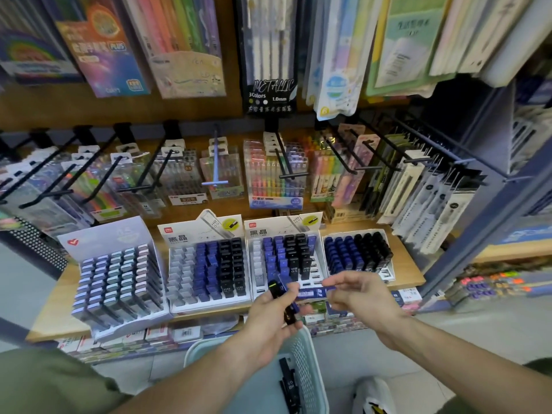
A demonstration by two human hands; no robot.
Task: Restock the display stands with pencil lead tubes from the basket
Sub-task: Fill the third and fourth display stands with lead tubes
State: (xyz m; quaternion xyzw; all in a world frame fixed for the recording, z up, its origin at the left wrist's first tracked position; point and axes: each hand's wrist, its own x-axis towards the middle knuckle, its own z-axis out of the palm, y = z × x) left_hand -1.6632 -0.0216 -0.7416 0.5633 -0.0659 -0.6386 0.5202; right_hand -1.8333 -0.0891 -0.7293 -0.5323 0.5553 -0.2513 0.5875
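My left hand (pixel 270 316) grips a small bunch of black and blue pencil lead tubes (pixel 283 297) just above the pale green basket (pixel 310 369). My right hand (pixel 361 294) pinches one blue tube (pixel 313 291) by its end and holds it level in front of the third display stand (pixel 254 264). That stand has open slots in its front rows. Black tubes (pixel 288 383) lie in the basket. Other stands sit on the wooden shelf: a grey one (pixel 119 273), a second white one (pixel 179 264), and a fourth at the right (pixel 358 252).
Pen packs hang on black hooks (pixel 286 162) above the stands. A blue shelf frame (pixel 478 234) rises at the right. Boxed stock (pixel 179 333) sits below the wooden shelf's edge (pixel 53 324). A white bag (pixel 373 395) lies by the basket.
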